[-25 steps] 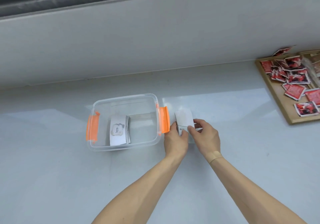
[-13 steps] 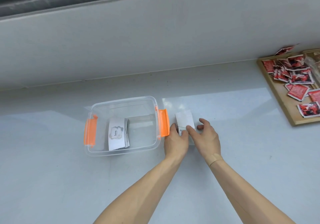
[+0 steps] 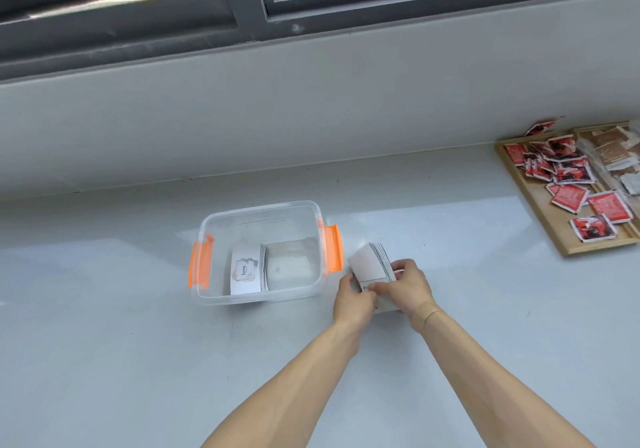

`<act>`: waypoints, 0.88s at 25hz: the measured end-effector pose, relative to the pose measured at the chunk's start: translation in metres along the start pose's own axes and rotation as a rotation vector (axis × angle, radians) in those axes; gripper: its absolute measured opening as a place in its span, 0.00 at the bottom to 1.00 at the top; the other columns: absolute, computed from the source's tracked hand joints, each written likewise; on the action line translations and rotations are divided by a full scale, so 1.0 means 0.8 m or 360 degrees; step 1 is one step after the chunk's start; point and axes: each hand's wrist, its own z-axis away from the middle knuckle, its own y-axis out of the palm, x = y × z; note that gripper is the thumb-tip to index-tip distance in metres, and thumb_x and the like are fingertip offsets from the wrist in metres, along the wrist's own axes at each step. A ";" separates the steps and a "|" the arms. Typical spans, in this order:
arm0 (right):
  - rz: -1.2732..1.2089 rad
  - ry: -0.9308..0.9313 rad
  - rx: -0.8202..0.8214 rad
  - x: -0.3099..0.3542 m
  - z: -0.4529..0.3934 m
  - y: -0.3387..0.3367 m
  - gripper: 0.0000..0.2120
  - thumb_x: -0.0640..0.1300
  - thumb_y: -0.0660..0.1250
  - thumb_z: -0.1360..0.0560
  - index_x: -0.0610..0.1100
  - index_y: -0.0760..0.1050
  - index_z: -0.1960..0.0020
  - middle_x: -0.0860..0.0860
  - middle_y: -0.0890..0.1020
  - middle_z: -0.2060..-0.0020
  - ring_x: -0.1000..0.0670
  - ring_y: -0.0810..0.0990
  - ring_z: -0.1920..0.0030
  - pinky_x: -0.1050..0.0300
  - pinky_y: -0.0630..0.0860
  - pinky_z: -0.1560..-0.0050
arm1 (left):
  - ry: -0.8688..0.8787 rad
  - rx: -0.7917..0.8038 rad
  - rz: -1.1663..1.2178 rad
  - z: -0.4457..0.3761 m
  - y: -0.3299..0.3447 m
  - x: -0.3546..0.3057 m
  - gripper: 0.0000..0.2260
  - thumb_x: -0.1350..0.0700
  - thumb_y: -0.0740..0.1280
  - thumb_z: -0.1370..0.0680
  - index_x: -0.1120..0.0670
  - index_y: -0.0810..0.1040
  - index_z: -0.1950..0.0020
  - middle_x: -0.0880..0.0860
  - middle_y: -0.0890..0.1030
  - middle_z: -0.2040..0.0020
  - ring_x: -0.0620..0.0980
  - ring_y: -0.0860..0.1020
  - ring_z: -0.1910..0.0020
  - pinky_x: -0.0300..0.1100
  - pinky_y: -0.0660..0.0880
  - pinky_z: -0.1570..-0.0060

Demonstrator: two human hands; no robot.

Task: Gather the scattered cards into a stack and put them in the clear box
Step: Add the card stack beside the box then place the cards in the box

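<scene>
A clear box [image 3: 259, 212] with orange side latches stands open on the grey counter. Inside it, at the left, lies a stack of white cards [image 3: 246, 271] whose top card reads "love". Just right of the box, a second stack of white cards [image 3: 370, 262] is lifted and tilted, its edges fanned slightly. My left hand [image 3: 353, 300] grips the near left end of that stack. My right hand [image 3: 410, 283] holds its right side, fingers curled over the top.
A wooden tray [image 3: 540, 219] at the far right holds several red and brown sachets. A low grey wall and a dark window frame run along the back of the counter.
The stack in my hands has risen off the counter and tilted, showing its fanned edge. The camera has tipped up, bringing the window into view.
</scene>
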 end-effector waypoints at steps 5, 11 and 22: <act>0.0294 -0.0155 0.0188 -0.026 0.050 -0.005 0.23 0.39 0.74 0.37 0.49 0.67 0.48 0.48 0.79 0.55 0.47 0.80 0.56 0.49 0.78 0.57 | -0.0059 0.0097 -0.0337 0.034 -0.043 0.042 0.31 0.60 0.68 0.28 0.49 0.63 0.27 0.49 0.80 0.48 0.46 0.77 0.56 0.35 0.71 0.64; 0.1009 -0.0637 0.0363 -0.057 0.109 0.010 0.20 0.39 0.69 0.36 0.51 0.68 0.48 0.51 0.76 0.52 0.47 0.73 0.50 0.50 0.75 0.54 | 0.0383 0.0113 -0.0916 0.083 -0.096 0.093 0.44 0.54 0.71 0.34 0.40 0.51 0.24 0.46 0.64 0.37 0.45 0.71 0.40 0.40 0.76 0.48; 0.1565 -0.1475 0.0225 -0.083 0.155 0.086 0.18 0.37 0.64 0.34 0.51 0.70 0.47 0.54 0.74 0.52 0.46 0.71 0.53 0.52 0.70 0.57 | 0.0948 -0.0187 -0.1495 0.110 -0.174 0.133 0.13 0.57 0.67 0.30 0.47 0.72 0.48 0.43 0.75 0.49 0.47 0.73 0.50 0.40 0.68 0.61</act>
